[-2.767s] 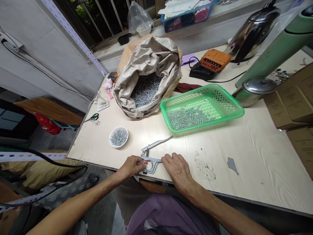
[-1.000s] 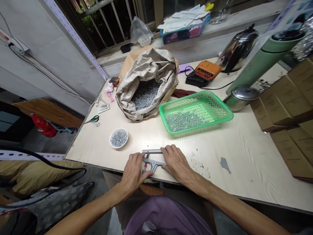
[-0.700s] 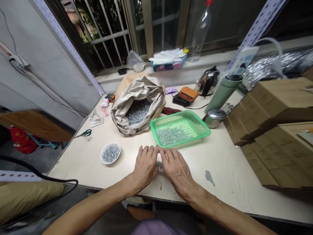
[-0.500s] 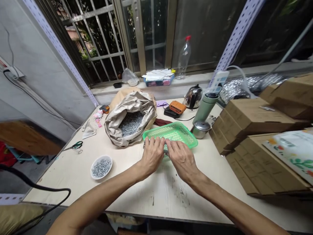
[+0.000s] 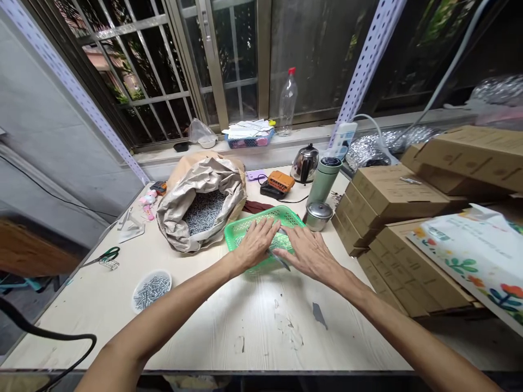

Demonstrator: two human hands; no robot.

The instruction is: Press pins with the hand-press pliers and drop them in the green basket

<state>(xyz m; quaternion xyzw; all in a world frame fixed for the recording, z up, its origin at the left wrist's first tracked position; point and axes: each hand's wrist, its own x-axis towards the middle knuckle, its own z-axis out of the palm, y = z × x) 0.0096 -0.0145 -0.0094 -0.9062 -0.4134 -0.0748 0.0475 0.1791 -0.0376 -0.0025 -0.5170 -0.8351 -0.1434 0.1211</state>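
Note:
A green plastic basket (image 5: 235,228) with perforated sides lies in front of me, with small silvery pieces in it. My left hand (image 5: 257,242) is over its near side, palm down, fingers stretched out flat; its thumb is hidden. Beside it, my right hand (image 5: 308,251) grips a thin grey metal-looking piece (image 5: 283,262) between thumb and fingers above the basket's right part. What exactly that piece is, I cannot make out. To the left, a white bowl (image 5: 134,298) holds small silvery screw-like pieces. Behind it, an opened paper sack (image 5: 171,231) contains many similar pieces.
A steel lidded pot (image 5: 319,215), a green flask (image 5: 324,182) and a kettle (image 5: 304,164) stand behind the basket's right end. Cardboard boxes (image 5: 388,190) are stacked on the right. Scissors (image 5: 108,255) lie at left. An orange battery (image 5: 280,181) sits near the sack.
My hands have moved slightly apart at the basket, and my left fingers have straightened from a curled grip. The grey piece now shows under my right thumb. The camera view has shifted right.

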